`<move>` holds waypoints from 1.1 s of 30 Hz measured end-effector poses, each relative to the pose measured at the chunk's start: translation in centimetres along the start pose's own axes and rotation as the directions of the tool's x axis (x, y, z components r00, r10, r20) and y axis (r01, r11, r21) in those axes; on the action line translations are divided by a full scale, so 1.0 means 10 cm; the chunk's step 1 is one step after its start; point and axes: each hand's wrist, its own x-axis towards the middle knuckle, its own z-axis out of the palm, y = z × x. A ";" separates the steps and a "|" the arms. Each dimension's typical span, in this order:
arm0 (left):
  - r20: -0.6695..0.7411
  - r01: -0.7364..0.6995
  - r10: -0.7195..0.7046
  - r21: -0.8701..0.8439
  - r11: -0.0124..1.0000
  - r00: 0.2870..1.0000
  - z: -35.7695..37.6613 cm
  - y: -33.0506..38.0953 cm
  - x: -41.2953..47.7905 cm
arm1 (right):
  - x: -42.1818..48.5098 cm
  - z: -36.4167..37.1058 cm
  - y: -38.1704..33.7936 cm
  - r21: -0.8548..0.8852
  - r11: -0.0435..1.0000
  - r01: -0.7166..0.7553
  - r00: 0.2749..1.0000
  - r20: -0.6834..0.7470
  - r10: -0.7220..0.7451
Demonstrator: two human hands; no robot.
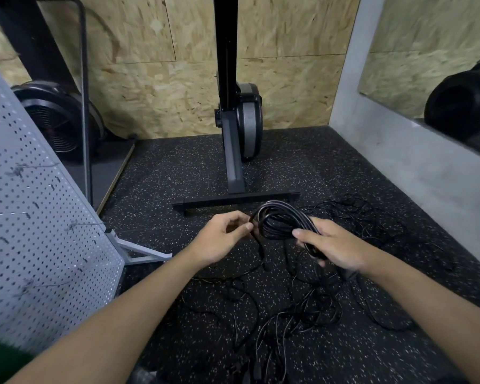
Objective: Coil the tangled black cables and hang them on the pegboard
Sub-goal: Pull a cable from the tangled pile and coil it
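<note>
My right hand (333, 246) grips a coil of black cable (279, 220) held above the floor, several loops bunched together. My left hand (222, 239) pinches a strand at the coil's left edge between thumb and fingertips. More black cables (297, 314) lie tangled on the speckled floor below and to the right of my hands. The grey pegboard (36, 231) leans at the left on a metal stand, with a few thin wire hooks on it.
A black rowing machine (233, 128) stands upright ahead, its base bar (233, 200) just beyond the coil. A fan unit (58, 123) sits at the back left. A grey wall (416, 167) runs along the right. The speckled rubber floor (178, 167) spreads between them.
</note>
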 end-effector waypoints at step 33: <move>-0.115 0.104 -0.173 -0.449 0.888 0.978 0.43 0.24 -0.04 | 0.08 0.35 -0.13 0.318 0.945 0.079 0.992 -0.121 -0.043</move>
